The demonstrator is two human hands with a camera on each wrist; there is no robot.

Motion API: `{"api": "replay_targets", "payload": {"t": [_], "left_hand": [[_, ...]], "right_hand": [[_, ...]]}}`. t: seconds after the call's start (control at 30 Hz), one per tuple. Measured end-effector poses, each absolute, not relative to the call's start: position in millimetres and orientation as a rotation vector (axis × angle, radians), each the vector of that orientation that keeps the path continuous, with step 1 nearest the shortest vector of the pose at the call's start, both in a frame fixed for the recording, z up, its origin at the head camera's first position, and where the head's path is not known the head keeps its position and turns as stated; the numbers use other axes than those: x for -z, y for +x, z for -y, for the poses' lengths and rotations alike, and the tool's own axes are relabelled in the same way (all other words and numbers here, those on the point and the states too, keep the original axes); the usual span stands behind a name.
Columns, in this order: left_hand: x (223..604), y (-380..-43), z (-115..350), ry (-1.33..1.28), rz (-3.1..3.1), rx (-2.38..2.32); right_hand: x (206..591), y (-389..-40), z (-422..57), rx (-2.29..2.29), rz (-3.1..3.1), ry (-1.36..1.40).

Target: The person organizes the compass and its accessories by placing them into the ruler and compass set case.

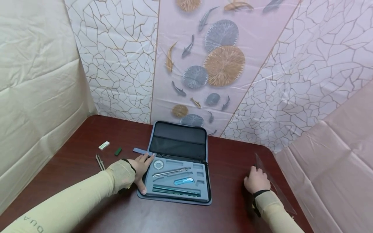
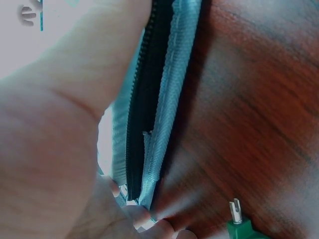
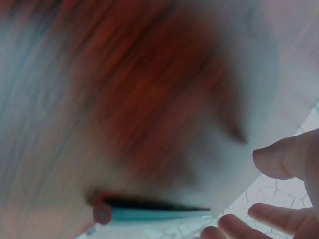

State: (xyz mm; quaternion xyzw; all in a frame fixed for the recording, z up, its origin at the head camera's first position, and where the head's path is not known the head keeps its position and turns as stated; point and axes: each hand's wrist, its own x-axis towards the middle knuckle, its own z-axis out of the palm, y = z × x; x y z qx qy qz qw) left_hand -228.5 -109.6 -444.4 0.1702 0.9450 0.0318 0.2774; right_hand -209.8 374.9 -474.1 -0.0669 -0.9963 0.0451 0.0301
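An unzipped blue-grey zip case (image 1: 137,177) lies flat with its black-lined lid (image 1: 179,137) raised at the back. My left hand (image 1: 141,168) rests on its left edge, fingers and thumb spread. Its grey tray (image 1: 201,197) holds a white ring-shaped piece (image 1: 158,164), a metal drawing compass (image 1: 172,172), a light-blue utility knife (image 1: 184,181) and dark green pencils (image 1: 176,190). Off to the right, my right hand (image 1: 257,180) is low over the table beside a clear plastic ruler or set square (image 1: 276,187). In the right wrist view, its thumb (image 3: 281,157) stands apart from the fingers (image 3: 244,229).
At left on the brown table (image 1: 175,216) lie a white eraser (image 1: 104,145), a small dark green block (image 1: 118,151) and a slim metal tool (image 1: 100,161). The left wrist view shows a green piece with a metal prong (image 2: 241,226). Patterned cloth walls (image 1: 122,58) border the table.
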Motion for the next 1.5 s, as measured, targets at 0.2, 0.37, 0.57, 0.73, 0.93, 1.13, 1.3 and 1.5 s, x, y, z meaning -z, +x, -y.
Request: {"api": "replay_targets", "payload": {"t": [0.2,0.37,0.57,0.73,0.93,1.13,1.3,1.5], "left_hand": [[441.4,-227.2,107.9,0.452,-2.532,-0.099],[440.4,-226.9,108.5,0.441,-2.529,-0.127],[438.6,-224.3,108.0,0.455,-2.545,-0.108],[443.6,-225.5,109.2,0.47,-2.545,-0.085],[452.2,-229.6,110.6,0.48,-2.553,-0.074],[442.9,-226.0,108.9,0.456,-2.543,-0.111],[440.0,-224.0,109.4,0.467,-2.554,-0.126],[448.2,-228.3,109.9,0.478,-2.566,-0.088]], "right_hand": [[474.5,-207.7,-378.3,-0.13,3.103,-0.29],[473.4,-207.6,-377.0,-0.152,3.117,-0.304],[474.9,-208.1,-377.7,-0.151,3.122,-0.303],[477.9,-209.6,-380.8,-0.162,3.118,-0.297],[479.7,-213.5,-391.7,-0.193,3.089,-0.218],[481.1,-214.8,-403.0,-0.231,3.084,-0.196],[478.0,-213.6,-402.9,-0.261,3.113,-0.223],[474.4,-212.2,-399.5,-0.256,3.156,-0.223]]}}
